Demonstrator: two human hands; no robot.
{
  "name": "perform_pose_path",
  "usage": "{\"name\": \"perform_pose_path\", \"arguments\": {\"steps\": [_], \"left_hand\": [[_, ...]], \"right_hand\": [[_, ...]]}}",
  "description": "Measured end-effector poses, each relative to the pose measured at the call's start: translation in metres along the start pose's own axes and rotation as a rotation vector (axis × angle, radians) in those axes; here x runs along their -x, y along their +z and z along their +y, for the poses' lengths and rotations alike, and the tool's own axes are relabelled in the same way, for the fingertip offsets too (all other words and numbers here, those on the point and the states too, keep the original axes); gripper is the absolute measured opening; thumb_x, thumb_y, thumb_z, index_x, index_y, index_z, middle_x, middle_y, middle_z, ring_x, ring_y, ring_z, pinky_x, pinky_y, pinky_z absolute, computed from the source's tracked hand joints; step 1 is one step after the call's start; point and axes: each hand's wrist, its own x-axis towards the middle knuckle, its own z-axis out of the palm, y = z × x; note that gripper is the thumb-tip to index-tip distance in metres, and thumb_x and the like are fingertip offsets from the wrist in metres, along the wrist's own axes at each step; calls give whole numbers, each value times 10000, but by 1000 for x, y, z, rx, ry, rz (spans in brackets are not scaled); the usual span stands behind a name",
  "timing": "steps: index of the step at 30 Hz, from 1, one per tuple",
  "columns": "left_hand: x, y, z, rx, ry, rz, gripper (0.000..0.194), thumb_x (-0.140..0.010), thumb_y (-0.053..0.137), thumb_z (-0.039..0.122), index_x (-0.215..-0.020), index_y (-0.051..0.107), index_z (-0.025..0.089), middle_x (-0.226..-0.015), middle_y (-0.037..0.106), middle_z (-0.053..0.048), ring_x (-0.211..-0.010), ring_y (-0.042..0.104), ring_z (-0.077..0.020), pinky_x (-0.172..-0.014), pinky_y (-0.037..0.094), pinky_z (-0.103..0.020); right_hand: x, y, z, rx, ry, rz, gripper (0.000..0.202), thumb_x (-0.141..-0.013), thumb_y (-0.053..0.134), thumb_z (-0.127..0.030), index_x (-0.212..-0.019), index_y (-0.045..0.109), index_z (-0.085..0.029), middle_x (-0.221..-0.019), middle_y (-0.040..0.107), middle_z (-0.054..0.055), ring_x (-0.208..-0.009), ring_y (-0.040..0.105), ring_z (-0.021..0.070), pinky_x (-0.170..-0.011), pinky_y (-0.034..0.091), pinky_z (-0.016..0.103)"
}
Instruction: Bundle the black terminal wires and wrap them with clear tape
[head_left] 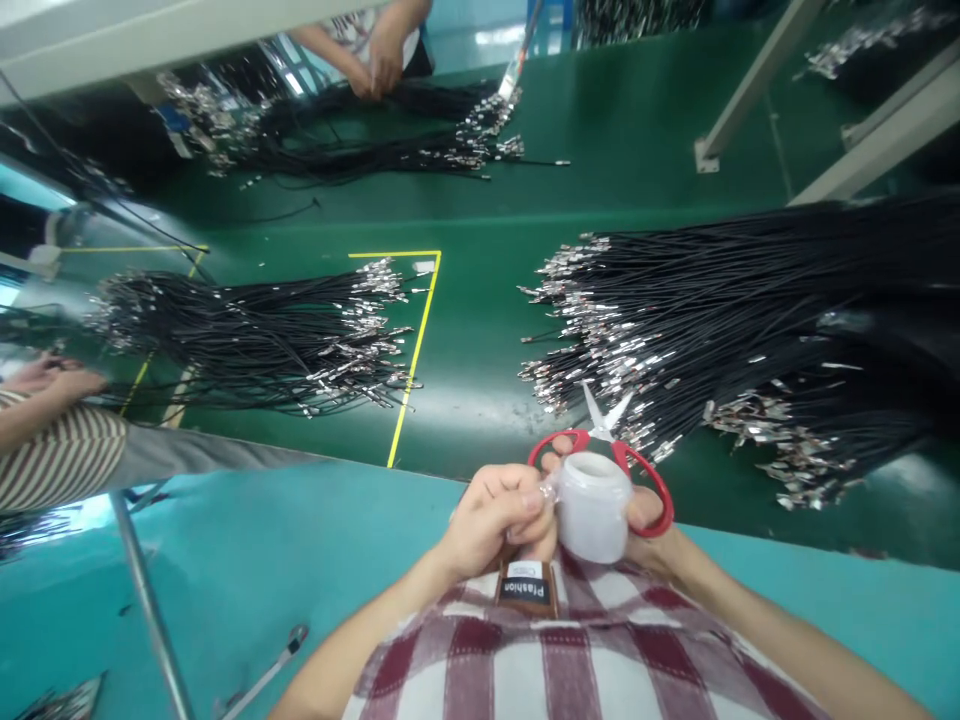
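A pair of red-handled scissors (663, 500) is in my right hand (646, 515), its thumb through one loop. Fingertips show through the other loop, and the blades are spread, pointing away from me. A roll of translucent tape (595, 520) stands between my hands, in front of the scissors. Most of the right hand is hidden behind the roll. My left hand (495, 515) is closed, pinching a crumpled clear bit of tape at the roll's left side. Just beyond the blades lie the metal-tipped ends of a large bundle of black cables (735, 290).
Another black cable bundle (262, 330) lies inside yellow lines on the green table (472, 350). Farther back, a person's hands (379, 70) work over more cables (360, 150). A co-worker in a striped sleeve (64, 450) is at the left. Metal posts (757, 85) rise at the right.
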Motion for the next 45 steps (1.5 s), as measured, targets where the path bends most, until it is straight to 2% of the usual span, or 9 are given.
{"name": "perform_pose_path", "arguments": {"steps": [6,11,20,22,25,28,31,38,45], "left_hand": [[6,-4,8,-308,41,86,451,-877,645,381,-581,380,167,-499,384,50,-432,361,-45,-423,261,-181],[6,-6,11,-466,18,78,471,-888,625,409,-566,387,162,-509,386,42,-444,330,-39,-424,248,-186],[-3,-2,7,151,29,-144,486,-834,640,304,-524,283,189,-405,230,98,-295,237,-32,-335,185,-161],[-2,-6,10,133,29,-149,505,-823,653,333,-515,279,190,-405,226,98,-298,216,-29,-337,182,-168],[4,-11,23,-203,52,-47,490,-828,679,372,-524,355,165,-456,328,63,-390,306,-38,-409,235,-179],[6,-11,39,-527,92,80,408,-794,719,492,-717,533,136,-676,538,-12,-601,485,-94,-562,378,-206],[-1,-7,43,-594,30,190,544,-745,742,574,-1066,566,171,-1003,629,-75,-824,594,-165,-747,478,-278],[-15,-1,27,-471,-66,206,598,-794,759,376,-1319,536,200,-1318,602,-130,-1122,601,-243,-947,476,-336],[-9,0,29,-468,52,256,714,-780,772,263,-1422,463,229,-1407,548,-148,-1226,570,-283,-1001,490,-387]], "right_hand": [[1,-20,-24,387,-139,15,659,-583,911,-453,-1128,588,-269,-1184,594,82,-1096,576,281,-829,512,357],[-1,-1,-23,720,-206,194,659,-598,914,-415,-1142,589,-235,-1167,610,92,-1085,579,285,-915,487,386],[-13,9,-6,181,-142,40,678,-536,892,-488,-1083,585,-230,-1029,609,62,-867,591,239,-745,495,344],[-13,10,-11,256,-178,-6,658,-530,890,-504,-1051,601,-225,-1000,588,54,-835,572,226,-724,489,335],[-9,9,-27,560,-310,-36,603,-606,878,-471,-1096,614,-241,-1048,573,53,-912,564,233,-785,489,340],[-3,7,-43,849,-414,-10,577,-697,850,-358,-1200,575,-297,-1157,558,53,-1097,528,265,-937,456,382],[-2,5,-51,981,-387,-16,539,-734,830,-313,-1199,558,-312,-1183,553,54,-1154,517,283,-1024,411,435],[-5,-1,-48,810,-228,67,679,-673,881,-410,-1248,552,-262,-1341,527,93,-1282,467,310,-1120,353,470],[2,2,-39,633,-148,301,576,-665,885,-355,-1132,580,-212,-987,677,73,-904,660,271,-829,554,432]]}}
